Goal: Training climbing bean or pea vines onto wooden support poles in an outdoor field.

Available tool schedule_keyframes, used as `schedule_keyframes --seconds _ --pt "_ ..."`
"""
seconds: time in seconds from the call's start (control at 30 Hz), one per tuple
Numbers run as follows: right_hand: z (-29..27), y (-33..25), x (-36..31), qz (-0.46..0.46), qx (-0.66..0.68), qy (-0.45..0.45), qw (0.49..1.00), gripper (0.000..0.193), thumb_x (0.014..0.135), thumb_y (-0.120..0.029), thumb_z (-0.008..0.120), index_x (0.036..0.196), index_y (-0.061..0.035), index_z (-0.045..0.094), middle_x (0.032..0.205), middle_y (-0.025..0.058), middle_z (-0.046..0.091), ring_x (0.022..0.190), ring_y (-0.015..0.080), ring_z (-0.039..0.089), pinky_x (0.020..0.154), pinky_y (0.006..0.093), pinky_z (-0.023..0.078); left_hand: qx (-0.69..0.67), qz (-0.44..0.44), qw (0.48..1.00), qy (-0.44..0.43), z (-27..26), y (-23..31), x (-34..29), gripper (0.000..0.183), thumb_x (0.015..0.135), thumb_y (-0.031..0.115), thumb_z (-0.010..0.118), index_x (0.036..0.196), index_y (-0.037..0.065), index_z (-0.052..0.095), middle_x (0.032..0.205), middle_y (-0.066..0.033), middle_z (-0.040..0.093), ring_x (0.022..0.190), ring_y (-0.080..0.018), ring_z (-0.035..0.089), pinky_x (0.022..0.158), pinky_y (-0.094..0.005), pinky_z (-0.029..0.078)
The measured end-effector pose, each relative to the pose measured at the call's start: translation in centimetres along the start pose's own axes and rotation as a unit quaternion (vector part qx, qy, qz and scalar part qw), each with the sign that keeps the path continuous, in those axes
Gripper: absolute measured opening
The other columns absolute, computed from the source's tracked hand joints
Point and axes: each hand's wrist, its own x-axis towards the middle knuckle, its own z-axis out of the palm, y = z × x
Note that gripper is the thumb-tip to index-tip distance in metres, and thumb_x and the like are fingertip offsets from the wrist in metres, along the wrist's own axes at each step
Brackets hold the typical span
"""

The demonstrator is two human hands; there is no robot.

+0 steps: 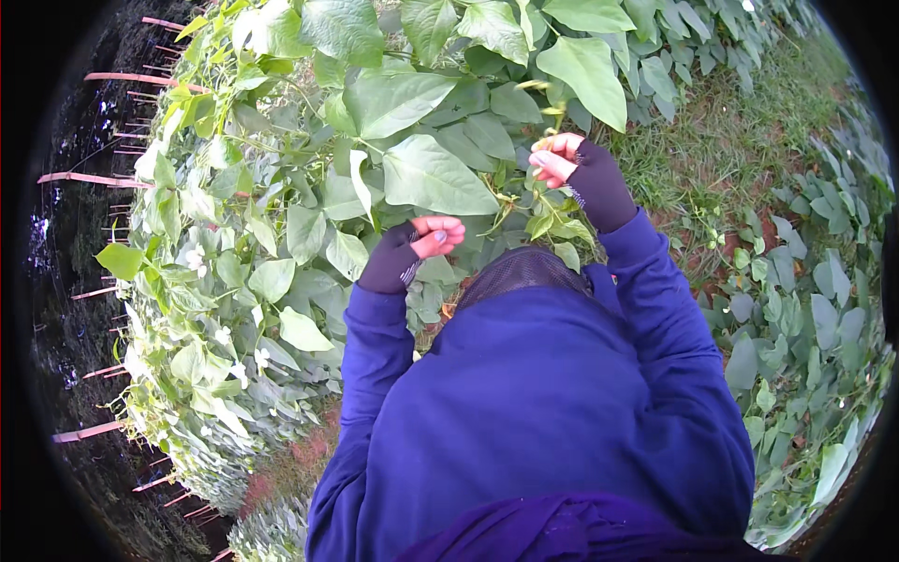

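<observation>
Both my hands wear dark fingerless gloves and are raised among climbing bean vines. My right hand (559, 161) is closed, thumb against fingers, on a thin yellow-green vine stem (552, 114) at the edge of the foliage. Lower and to the left, my left hand (433, 240) is closed with thumb and fingertips together; whatever it may hold cannot be made out. A broad green leaf (437, 176) hangs just above it. Small yellowish shoots (506, 204) show between the two hands.
A dense row of leafy vines (272, 281) with white flowers runs along the left, with reddish stakes (94, 178) sticking out beyond it. Grass (730, 140) covers a strip at the right, beside more low vines (815, 309). Dark mesh (524, 270) lies below my hands.
</observation>
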Motion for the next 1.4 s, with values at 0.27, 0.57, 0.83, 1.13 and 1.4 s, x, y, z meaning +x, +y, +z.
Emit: schedule_keyframes --seconds 0.27,0.57,0.83,1.13,1.4 --pt "-1.8 7.7 -3.9 0.138 0.241 0.066 0.958 0.021 0.091 -0.017 0.060 0.106 -0.0036 0.056 0.094 0.0063 0.063 0.080 0.0157 0.064 0.067 0.0256 0.052 -0.293 -0.151 0.944 -0.021 2.7 -9.7 6.8 0.042 0.095 0.029 0.051 0.129 0.005 0.045 0.110 -0.0123 0.061 0.098 -0.0258 0.063 0.084 -0.0366 0.054" --pt "0.3 11.1 -10.0 0.151 0.313 0.099 0.932 0.013 0.090 -0.018 0.062 0.095 -0.0063 0.059 0.082 0.0022 0.063 0.072 0.0103 0.062 0.061 0.0219 0.050 -0.383 -0.113 0.912 -0.091 1.0 -11.0 4.9 0.015 0.092 0.021 0.058 0.100 0.008 0.056 0.101 -0.0073 0.061 0.078 -0.0185 0.058 0.074 -0.0394 0.051" --pt "3.5 12.6 -12.6 0.140 0.368 0.257 0.882 0.014 0.093 -0.020 0.058 0.099 -0.0070 0.058 0.084 0.0045 0.064 0.073 0.0126 0.063 0.064 0.0251 0.053 -0.322 -0.141 0.931 -0.097 -0.6 -9.8 0.0 0.017 0.094 0.022 0.056 0.104 0.007 0.057 0.125 -0.0136 0.054 0.118 -0.0302 0.054 0.085 -0.0415 0.052" --pt "5.7 14.9 -15.7 0.054 0.527 0.197 0.825 0.019 0.096 -0.026 0.053 0.105 -0.0093 0.056 0.090 0.0051 0.065 0.079 0.0176 0.064 0.065 0.0290 0.053 -0.292 -0.118 0.947 -0.057 -4.4 -9.6 -3.5 0.016 0.096 0.025 0.050 0.101 0.010 0.054 0.118 -0.0160 0.058 0.114 -0.0320 0.056 0.081 -0.0440 0.055" --pt "7.2 11.8 -16.8 -0.037 0.293 0.249 0.922 0.027 0.098 -0.023 0.046 0.116 -0.0035 0.053 0.057 0.0000 0.047 0.055 0.0137 0.048 0.050 0.0279 0.039 -0.313 -0.109 0.940 -0.082 -7.2 -12.1 -4.5 0.018 0.092 0.012 0.054 0.109 0.008 0.052 0.106 -0.0125 0.060 0.107 -0.0338 0.059 0.084 -0.0439 0.054"
